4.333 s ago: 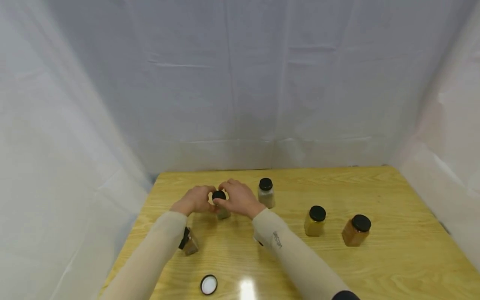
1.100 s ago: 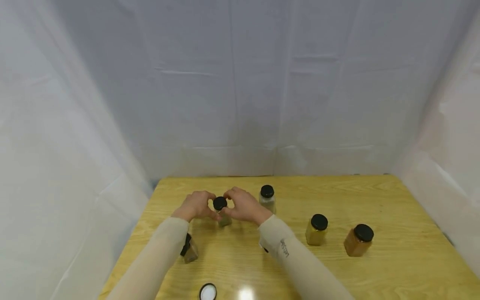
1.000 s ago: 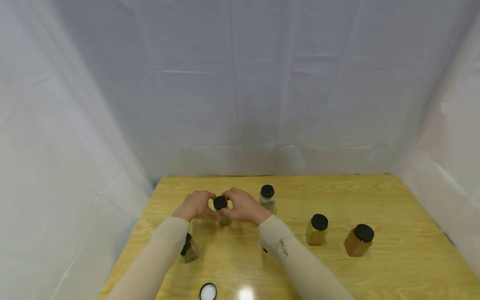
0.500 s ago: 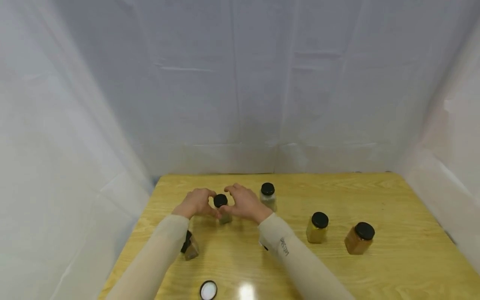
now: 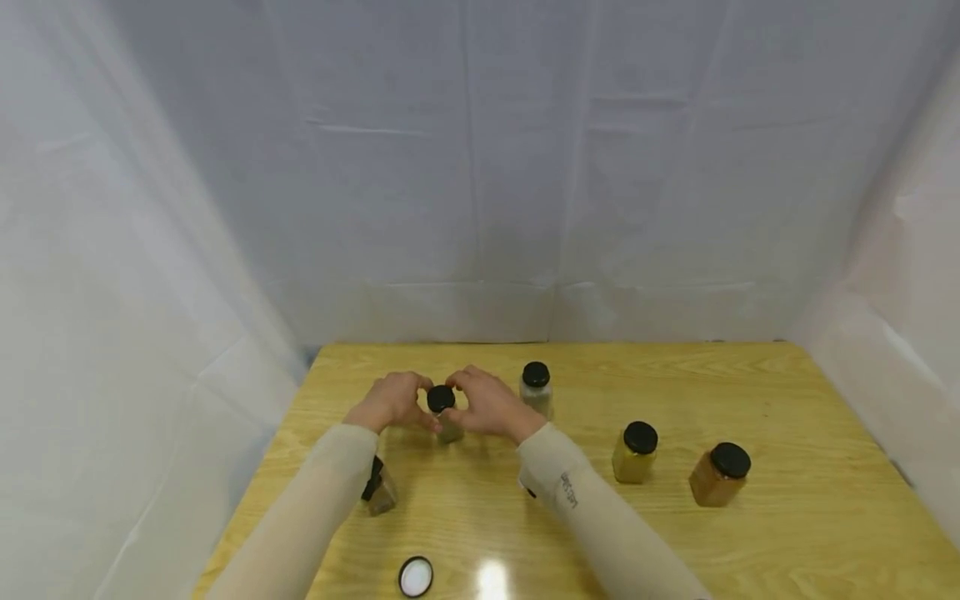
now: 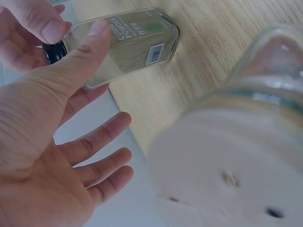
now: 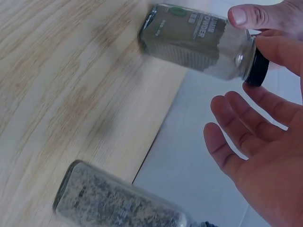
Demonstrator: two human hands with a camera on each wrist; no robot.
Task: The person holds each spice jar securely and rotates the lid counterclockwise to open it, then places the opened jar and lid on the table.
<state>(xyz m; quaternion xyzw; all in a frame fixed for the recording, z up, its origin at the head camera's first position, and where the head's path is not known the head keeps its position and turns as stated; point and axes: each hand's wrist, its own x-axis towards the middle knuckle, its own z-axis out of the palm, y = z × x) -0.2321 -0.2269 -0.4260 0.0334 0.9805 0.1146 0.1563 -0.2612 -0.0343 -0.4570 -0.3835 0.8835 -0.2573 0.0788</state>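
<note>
Clear glossy glass jar point(image 7: 199, 42) with printed paper label, matt black plastic cap point(image 5: 440, 398); lacquered pale wood table point(image 5: 787, 533), grain visible, glare on its sheen; creased matt white cloth backdrop point(image 5: 480, 167); smooth beige knit sleeves point(image 5: 600, 525)

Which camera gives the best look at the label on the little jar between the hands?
The left wrist view: the jar fills the frame and its printed label faces the camera. The right wrist view shows it partly side-on. The head view shows only a small jar under its black cap.
</note>
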